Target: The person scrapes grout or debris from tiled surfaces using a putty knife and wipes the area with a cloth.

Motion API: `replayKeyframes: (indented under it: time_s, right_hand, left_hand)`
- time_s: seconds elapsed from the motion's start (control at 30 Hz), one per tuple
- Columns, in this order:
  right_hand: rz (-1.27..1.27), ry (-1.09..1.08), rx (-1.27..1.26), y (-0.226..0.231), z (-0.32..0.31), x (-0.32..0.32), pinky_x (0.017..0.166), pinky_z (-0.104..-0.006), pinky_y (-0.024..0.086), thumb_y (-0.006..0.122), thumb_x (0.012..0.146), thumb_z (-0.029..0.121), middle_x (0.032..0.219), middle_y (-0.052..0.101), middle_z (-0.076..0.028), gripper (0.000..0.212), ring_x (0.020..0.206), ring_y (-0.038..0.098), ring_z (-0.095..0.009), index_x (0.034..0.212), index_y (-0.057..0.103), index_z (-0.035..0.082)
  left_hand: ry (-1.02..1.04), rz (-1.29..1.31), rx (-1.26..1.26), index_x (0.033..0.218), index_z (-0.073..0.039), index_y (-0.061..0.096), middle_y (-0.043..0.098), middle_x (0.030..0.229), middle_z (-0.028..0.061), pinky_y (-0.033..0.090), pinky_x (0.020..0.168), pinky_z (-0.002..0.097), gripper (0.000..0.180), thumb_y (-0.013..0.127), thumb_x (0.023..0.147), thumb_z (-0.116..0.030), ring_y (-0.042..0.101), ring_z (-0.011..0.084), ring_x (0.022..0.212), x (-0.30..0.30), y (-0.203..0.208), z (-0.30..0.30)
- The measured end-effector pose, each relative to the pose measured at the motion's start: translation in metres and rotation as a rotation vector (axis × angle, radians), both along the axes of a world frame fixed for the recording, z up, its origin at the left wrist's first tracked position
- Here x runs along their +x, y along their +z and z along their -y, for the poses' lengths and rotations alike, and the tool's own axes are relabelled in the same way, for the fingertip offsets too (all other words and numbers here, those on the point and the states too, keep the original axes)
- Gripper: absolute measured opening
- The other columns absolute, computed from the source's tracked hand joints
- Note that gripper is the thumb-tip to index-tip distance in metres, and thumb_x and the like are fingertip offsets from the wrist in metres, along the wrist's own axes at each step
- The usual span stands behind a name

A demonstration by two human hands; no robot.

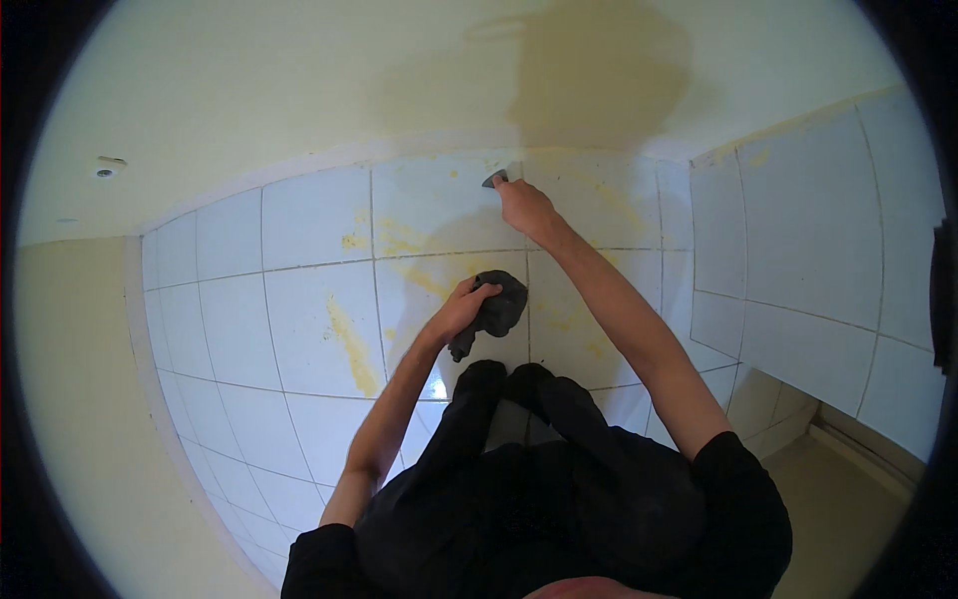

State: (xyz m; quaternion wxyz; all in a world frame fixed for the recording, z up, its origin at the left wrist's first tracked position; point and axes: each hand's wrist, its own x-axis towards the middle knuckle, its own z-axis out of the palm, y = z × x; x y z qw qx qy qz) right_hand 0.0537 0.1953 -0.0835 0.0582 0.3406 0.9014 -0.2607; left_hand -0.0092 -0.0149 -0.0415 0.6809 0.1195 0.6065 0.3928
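Observation:
My right hand point(527, 210) is stretched forward, closed round a small scraper point(493, 180) with a dark, pointed blade. The blade is at the tiled floor close to the foot of the wall; whether it touches the tile I cannot tell. Nearer to me, my left hand point(461, 307) grips a crumpled dark grey cloth point(502, 305), one end of which hangs down toward my feet. Yellow smears point(349, 344) and flecks mark the white tiles around both hands, some between the hands and some to the left.
A cream wall point(299, 80) rises ahead, with my shadow on it. To the right stands a white-tiled raised block point(808, 220). A small round fitting point(104, 174) sits on the wall at the left. My dark shoes point(484, 374) are just below the cloth.

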Motion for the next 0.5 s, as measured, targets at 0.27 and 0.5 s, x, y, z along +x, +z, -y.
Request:
replayKeyframes:
  time_s: [0.27,0.5]
  right_hand:
    - [-0.008,0.000,0.009,0.0009,0.0012,-0.0007,0.074,-0.0465,0.054,0.044,0.088,0.009,0.092,0.065,-0.024,0.032,0.086,0.066,-0.038,0.116,0.054,-0.002]
    - [0.014,0.001,-0.009,0.0053,-0.0007,-0.0042,0.075,-0.0469,0.054,0.044,0.088,0.008,0.092,0.065,-0.024,0.031,0.087,0.066,-0.038,0.116,0.054,-0.002]
  left_hand:
    - [-0.007,0.035,0.059,0.116,0.004,0.057,0.065,0.099,0.0104,0.054,0.073,0.0300,0.036,0.055,0.091,-0.022,0.064,0.0161,0.082,-0.0002,-0.0013,0.0006]
    - [-0.004,-0.002,0.033,0.115,0.004,0.057,0.066,0.097,0.0106,0.054,0.072,0.0307,0.037,0.055,0.091,-0.024,0.064,0.0169,0.081,-0.0010,0.0038,-0.0004]
